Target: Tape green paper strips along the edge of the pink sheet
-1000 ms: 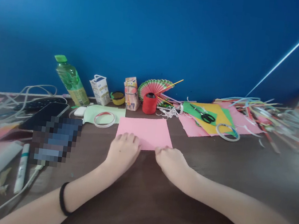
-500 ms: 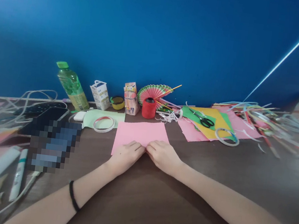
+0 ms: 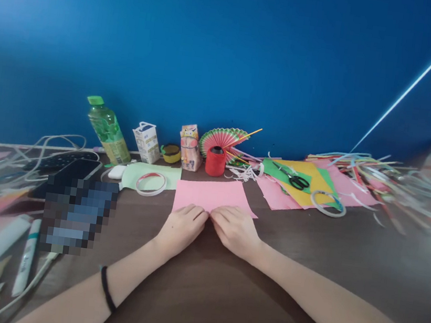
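Note:
A pink sheet of paper lies flat on the dark wooden table in front of me. My left hand rests on its near edge with the fingertips pressing down on the paper. My right hand lies right beside it, fingertips also on the near edge, the two hands almost touching at the middle. Neither hand grips the sheet; the fingers lie flat on it.
Behind the sheet stand a red thread spool, a paper fan, two small cartons and a green bottle. Tape rings, black scissors on coloured paper and paper strips lie right. Cables and a glue stick lie left.
My hands have slid together from the sheet's two near corners to the middle of its near edge. The sheet has shifted slightly and the view has tilted a little.

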Motion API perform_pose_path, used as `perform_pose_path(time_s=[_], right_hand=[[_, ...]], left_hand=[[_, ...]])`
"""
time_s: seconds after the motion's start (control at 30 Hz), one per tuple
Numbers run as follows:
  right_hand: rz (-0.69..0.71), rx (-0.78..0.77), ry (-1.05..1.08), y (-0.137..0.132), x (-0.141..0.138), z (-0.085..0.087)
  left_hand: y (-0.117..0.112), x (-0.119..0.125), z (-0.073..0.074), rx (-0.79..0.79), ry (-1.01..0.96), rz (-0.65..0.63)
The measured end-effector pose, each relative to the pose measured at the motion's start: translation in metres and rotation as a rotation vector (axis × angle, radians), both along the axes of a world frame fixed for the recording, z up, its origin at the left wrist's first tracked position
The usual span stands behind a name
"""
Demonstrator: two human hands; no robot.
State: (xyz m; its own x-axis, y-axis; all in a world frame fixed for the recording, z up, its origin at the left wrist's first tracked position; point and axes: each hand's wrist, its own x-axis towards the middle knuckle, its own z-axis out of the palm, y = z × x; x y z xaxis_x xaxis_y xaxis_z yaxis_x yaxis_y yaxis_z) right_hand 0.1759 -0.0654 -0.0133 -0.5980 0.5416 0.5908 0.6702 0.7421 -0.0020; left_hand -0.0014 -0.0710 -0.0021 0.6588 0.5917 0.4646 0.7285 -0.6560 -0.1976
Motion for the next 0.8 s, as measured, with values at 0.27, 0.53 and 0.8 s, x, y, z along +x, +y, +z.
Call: perform_pose_path(time_s=[0.27,0.53,0.8], right_hand=[[0.006,0.07,-0.009,0.005,0.005,0.004],[-0.06,0.13,0.061,0.019,0.023,0.002],[-0.047,0.08,0.055,0.039,0.048,0.011]], left_hand=[[0.002,-0.002,0.001,0.029,-0.019,-0.008],[0.014,-0.015,-0.001,0.15,-0.111,0.012],[0.016,-0.018,-0.001,0.174,-0.171,0.08]])
